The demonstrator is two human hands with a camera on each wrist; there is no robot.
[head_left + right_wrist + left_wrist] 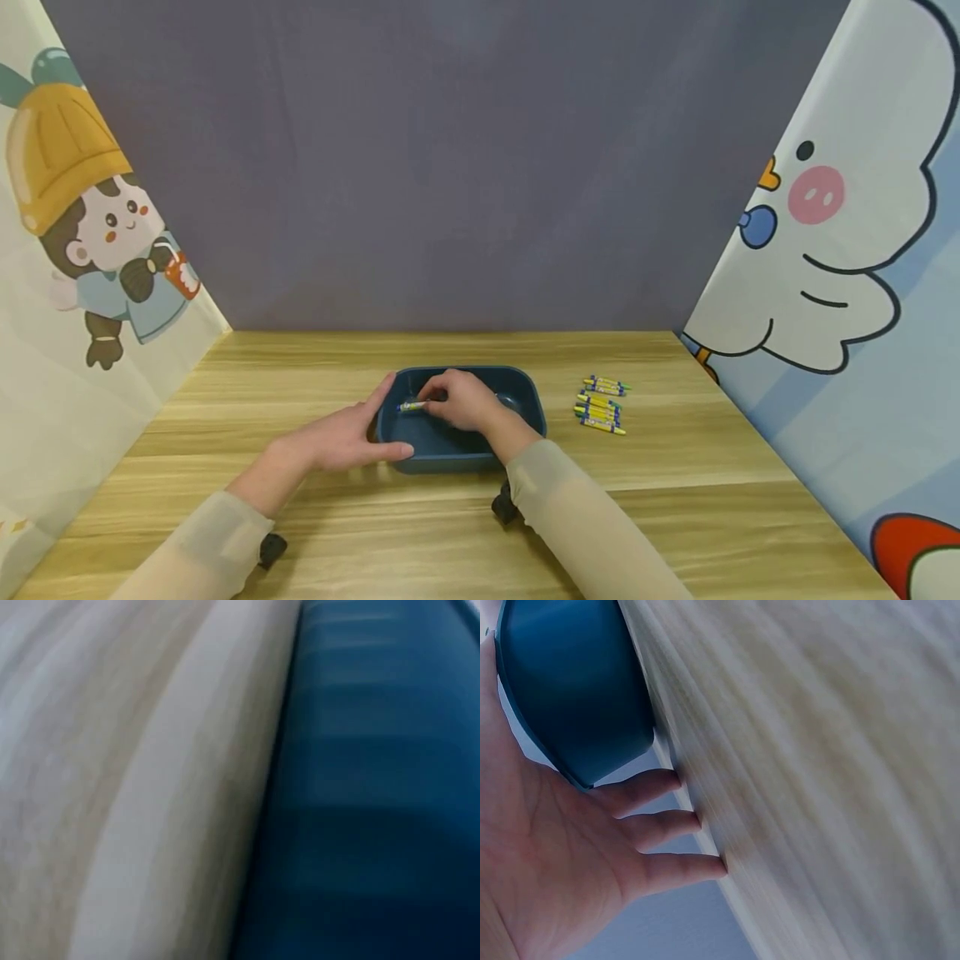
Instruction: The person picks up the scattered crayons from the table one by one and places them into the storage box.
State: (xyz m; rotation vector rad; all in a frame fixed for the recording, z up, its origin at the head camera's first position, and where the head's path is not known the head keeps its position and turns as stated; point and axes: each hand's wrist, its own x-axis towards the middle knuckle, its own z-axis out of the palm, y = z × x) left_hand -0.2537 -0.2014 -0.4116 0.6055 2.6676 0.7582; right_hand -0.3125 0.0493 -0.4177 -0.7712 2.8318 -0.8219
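A dark blue rectangular box stands on the wooden table. Inside it, near the left end, my right hand pinches one end of a crayon between thumb and fingers. At the box's left side is my left hand, its thumb over the near-left corner. In the left wrist view, the fingers of the left hand are stretched out, tips down at the table beside the box. The right wrist view shows only the box's outer wall and table; the right hand is hidden there.
Several yellow crayons with blue bands lie in a loose group on the table, right of the box. A grey wall rises behind the table, and printed cartoon panels flank it on both sides.
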